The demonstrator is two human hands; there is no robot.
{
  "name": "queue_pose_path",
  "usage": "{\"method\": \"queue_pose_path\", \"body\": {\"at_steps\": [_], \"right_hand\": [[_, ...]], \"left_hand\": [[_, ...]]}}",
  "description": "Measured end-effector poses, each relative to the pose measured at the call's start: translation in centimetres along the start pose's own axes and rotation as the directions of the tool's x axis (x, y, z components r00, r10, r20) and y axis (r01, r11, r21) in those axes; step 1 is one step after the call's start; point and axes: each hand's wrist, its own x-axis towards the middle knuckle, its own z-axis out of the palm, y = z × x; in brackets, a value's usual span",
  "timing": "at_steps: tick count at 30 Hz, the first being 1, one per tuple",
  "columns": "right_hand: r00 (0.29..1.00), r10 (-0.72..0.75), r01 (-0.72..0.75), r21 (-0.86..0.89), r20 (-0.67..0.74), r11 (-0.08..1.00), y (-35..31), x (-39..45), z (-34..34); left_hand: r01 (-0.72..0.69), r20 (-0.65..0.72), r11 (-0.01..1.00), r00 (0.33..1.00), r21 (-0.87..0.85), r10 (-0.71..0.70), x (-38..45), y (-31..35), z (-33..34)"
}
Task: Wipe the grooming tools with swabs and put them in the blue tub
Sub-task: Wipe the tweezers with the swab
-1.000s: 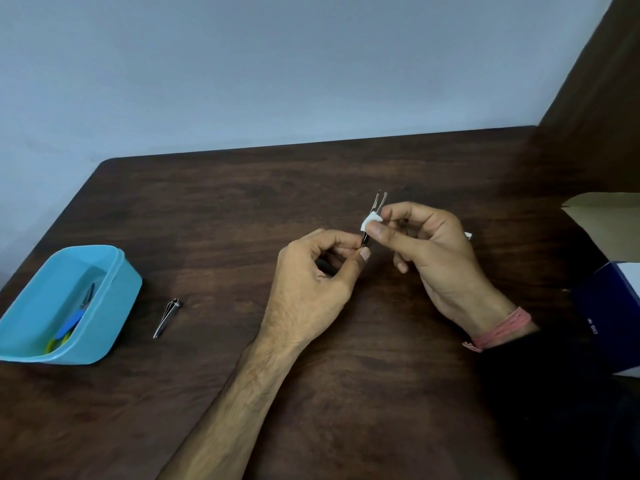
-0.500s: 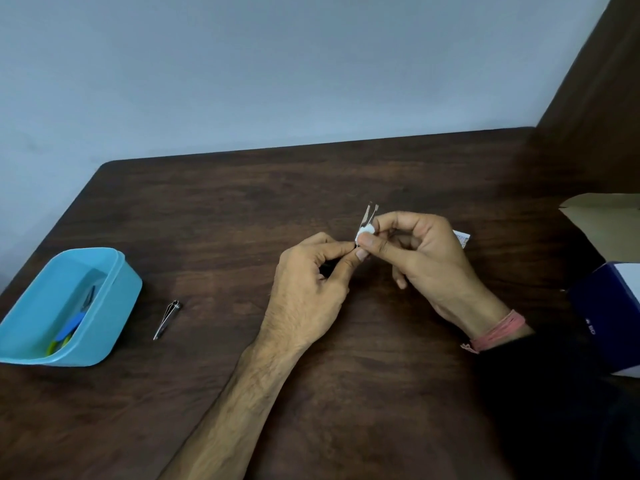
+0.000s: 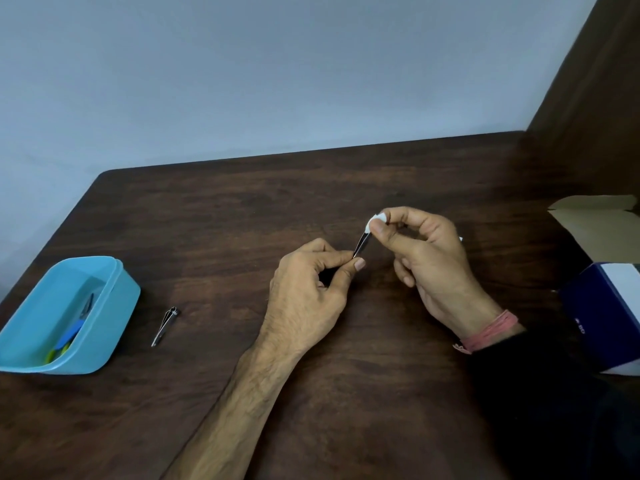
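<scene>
- The left hand [image 3: 304,289] pinches the lower end of slim metal tweezers [image 3: 362,244] between thumb and forefinger.
- The right hand [image 3: 429,261] fingers [image 3: 382,233] clasp a white swab [image 3: 376,221] on the tweezers' upper tip.
- A nail clipper [image 3: 165,325] lies on the surface [image 3: 242,216], well left of the fingers.
- The blue tub [image 3: 104,327] sits further left, holding tools.

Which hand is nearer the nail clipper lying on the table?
Left. The left hand sits right of the clipper; the right hand is farther right, beyond it.
</scene>
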Motion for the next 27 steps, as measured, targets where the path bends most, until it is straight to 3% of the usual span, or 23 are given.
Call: {"method": "queue_pose_path", "body": {"at_steps": [12, 17, 23, 27], "right_hand": [[0.998, 0.055, -0.055, 0.085, -0.001, 0.995, -0.4, 0.3, -0.4], [0.995, 0.048, -0.024, 0.264, -0.083, 0.964, -0.4, 0.5, -0.7], [0.973, -0.228, 0.229, -0.103, 0.017, 0.968, 0.2, -0.3, 0.5], [0.960, -0.274, 0.279, -0.252, 0.056, 0.927, 0.4, -0.6, 0.7]], "left_hand": [[0.022, -0.003, 0.997, 1.000, -0.076, -0.022, 0.3, -0.1, 0.1], [0.069, -0.019, 0.984, 0.997, -0.163, -0.073, 0.2, 0.4, 0.0], [0.097, -0.014, 0.972, 0.995, -0.214, -0.102, 0.3, 0.8, -0.3], [0.045, 0.031, 0.989, 0.999, -0.142, -0.041, 0.3, 0.3, -0.5]]}}
